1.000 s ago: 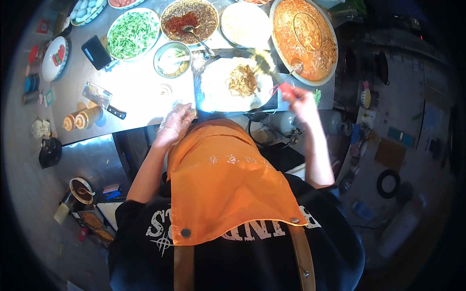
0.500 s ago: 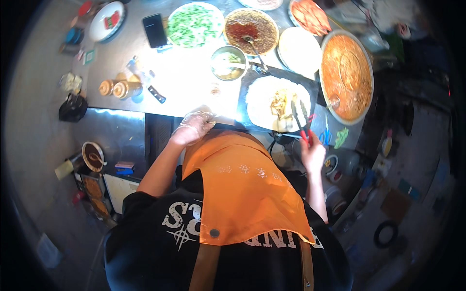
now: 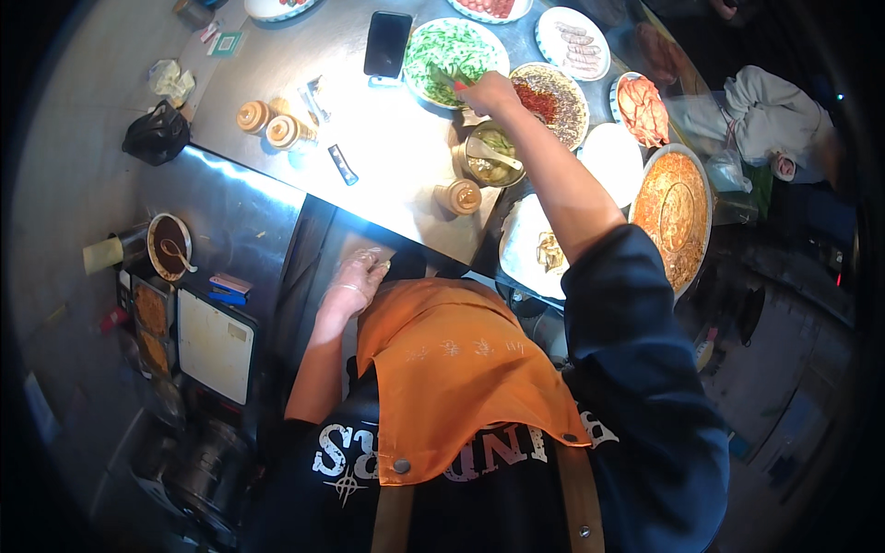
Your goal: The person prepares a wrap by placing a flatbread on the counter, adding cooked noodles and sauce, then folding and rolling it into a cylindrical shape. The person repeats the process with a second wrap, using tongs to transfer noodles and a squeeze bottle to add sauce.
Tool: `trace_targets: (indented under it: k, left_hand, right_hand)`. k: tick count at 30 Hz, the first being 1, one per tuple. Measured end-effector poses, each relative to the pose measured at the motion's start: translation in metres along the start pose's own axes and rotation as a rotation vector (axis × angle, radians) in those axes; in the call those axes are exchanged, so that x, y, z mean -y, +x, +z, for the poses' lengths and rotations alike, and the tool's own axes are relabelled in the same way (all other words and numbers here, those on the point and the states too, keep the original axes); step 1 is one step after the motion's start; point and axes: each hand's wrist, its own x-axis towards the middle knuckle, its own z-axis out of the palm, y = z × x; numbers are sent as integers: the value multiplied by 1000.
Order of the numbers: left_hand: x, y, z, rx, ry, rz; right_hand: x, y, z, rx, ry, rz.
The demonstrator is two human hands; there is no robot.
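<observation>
Holds gloved left hand [image 3: 358, 276] loosely curled beside orange apron [image 3: 452, 323]; cannot tell whether empty. Ahead, has brown filling [image 3: 551, 251] already on white pancake [image 3: 521, 244], lying open, partly hidden; seemingly only part-filled, not yet folded. Farther, grips red-handled tongs [image 3: 459, 85] in right hand [image 3: 490, 93], reaching into shredded cucumber [image 3: 452, 46].

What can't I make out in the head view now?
All in the head view:
Tips of the red-handled tongs in the right hand: small and blurred against the greens.
Right part of the pale round sheet and its filling: behind the right forearm and sleeve.
Underside of the left hand: hidden by the hand itself.
Blade of knife: mostly lost in glare.
White plate: cut off by the upper edge.
</observation>
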Motion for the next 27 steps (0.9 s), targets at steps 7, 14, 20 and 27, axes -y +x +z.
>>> trace_targets:
  k: [7,14,20,27]
  left_hand:
    - [42,-25,16,-74,-121,-175]
    - [14,-5,15,-48,-61,-62]
    - [-6,0,21,-61,-30,7]
    - [-30,7,50,138,-48,34]
  right_hand:
    - [-28,1,13,-309,-26,-89]
    - [-38,-18,-24,-322,-228,-232]
    - [-27,-21,-24,-346,-305,-255]
    - [-100,-79,-66,-328,-181,-278]
